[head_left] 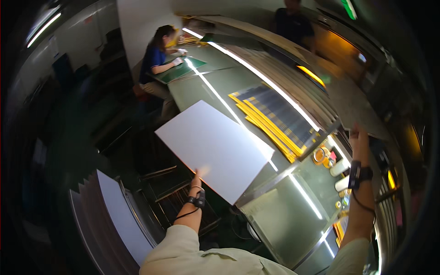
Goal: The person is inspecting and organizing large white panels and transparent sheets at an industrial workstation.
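Observation:
My left hand (198, 175) grips the near edge of a large white rectangular sheet (215, 146). The sheet is held out flat and tilted, partly over the table. The thumb shows at its edge; the fingers are hidden underneath. My right hand (359, 134) is raised at the far right, at the edge of a long grey-brown overhead panel (353, 107). Its fingers look curled, but what they hold, if anything, does not show clearly. A dark strap with a small device sits on each of my wrists.
Yellow-edged dark panels (275, 119) lie stacked on the green worktable (293, 224). Jars and rolls (339, 168) stand below my right forearm. Upright sheets (107, 215) fill a rack at lower left. A gloved co-worker (158, 59) works over a green board (183, 68); another person (293, 25) stands behind.

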A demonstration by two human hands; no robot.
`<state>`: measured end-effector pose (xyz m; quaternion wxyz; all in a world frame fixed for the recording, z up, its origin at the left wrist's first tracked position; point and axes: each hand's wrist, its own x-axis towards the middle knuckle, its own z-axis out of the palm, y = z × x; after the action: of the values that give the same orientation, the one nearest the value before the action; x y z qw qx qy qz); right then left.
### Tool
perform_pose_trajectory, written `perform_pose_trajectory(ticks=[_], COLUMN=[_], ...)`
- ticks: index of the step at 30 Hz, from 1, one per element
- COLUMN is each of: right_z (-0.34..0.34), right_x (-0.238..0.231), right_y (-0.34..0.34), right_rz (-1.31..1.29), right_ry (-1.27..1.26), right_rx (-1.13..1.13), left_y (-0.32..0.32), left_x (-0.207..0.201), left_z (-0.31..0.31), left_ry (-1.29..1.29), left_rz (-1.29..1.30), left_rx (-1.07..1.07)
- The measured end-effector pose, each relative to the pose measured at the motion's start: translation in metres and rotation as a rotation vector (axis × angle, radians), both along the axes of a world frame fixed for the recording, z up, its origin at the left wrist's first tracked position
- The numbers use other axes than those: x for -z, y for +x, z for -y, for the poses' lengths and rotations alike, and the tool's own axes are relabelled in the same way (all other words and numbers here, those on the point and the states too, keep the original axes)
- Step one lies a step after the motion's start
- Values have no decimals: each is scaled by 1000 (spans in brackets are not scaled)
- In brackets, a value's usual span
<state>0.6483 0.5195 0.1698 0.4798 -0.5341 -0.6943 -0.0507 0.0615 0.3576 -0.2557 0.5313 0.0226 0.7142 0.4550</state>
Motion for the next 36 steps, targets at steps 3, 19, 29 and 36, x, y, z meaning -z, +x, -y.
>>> perform_pose_trajectory(ticks=[3, 19, 29, 36], right_z=[-44, 183, 396, 429], right_x=[-13, 82, 22, 83], right_y=[-41, -190, -259, -224], right_rz=[21, 576, 225, 138], right_ry=[-155, -621, -628, -741], right_rx=[-135, -471, -1252, -1279], left_y=[32, 56, 72, 77], left_x=[4, -222, -433, -532], left_z=[-7, 311, 694, 804], left_ry=[367, 1127, 610, 538], left_rz=[197, 287, -1043, -1474], left_rx=[-100, -344, -819, -706])
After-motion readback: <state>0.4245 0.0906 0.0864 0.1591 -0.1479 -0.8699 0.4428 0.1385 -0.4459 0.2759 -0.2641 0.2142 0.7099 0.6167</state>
